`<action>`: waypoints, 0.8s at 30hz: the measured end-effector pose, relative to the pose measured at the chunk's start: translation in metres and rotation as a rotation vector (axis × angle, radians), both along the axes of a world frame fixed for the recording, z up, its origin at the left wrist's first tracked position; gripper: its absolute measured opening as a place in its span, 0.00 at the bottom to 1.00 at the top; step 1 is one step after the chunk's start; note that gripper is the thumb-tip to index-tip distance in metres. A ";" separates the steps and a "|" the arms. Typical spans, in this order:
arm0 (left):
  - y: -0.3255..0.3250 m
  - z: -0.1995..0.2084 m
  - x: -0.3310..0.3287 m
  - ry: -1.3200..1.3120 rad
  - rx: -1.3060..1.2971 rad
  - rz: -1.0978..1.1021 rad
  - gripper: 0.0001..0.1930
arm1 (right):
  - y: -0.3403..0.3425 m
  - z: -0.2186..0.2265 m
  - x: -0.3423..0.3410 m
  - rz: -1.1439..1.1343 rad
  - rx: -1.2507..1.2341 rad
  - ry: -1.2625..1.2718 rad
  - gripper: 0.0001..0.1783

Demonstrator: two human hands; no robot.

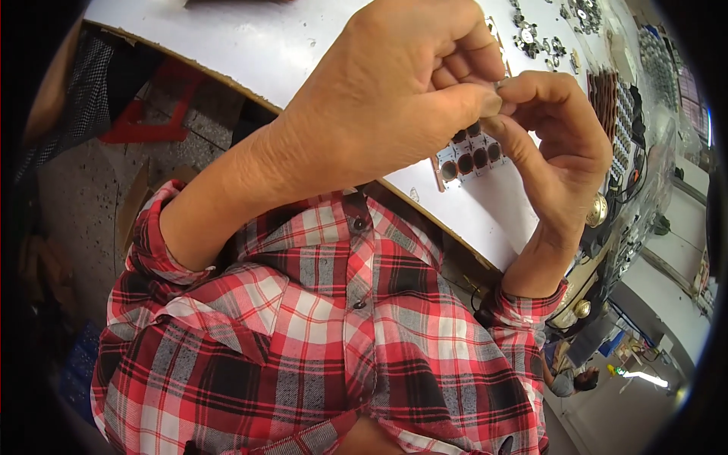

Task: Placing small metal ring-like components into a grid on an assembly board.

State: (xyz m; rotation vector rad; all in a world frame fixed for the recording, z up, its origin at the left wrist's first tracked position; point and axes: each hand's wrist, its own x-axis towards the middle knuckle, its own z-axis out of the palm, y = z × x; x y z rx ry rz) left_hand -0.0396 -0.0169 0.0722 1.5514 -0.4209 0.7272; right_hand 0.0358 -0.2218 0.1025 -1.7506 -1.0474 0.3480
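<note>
My left hand [390, 95] reaches across the white tabletop with thumb and forefinger pinched together. Opposite it, my right hand [567, 140] pinches too, and the fingertips of both hands meet. Whatever sits between them is too small and too covered to make out. Just below the fingers lies a flat panel [439, 179] with a copper-coloured edge and rows of dark round parts [480, 157]. My left hand hides much of this panel; another stretch of its edge shows beyond my knuckles.
Small round pieces with black bits [527, 36] lie scattered at the far side. Stacked strips of similar panels [604, 102] stand to the right, beside a shiny round metal object [597, 210]. A red stool [144, 125] is on the floor at left, near another person's arm [51, 87].
</note>
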 end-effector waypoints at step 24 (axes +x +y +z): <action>0.050 -0.031 0.002 -0.237 0.796 0.235 0.15 | 0.028 -0.011 -0.030 -0.228 -0.169 0.222 0.06</action>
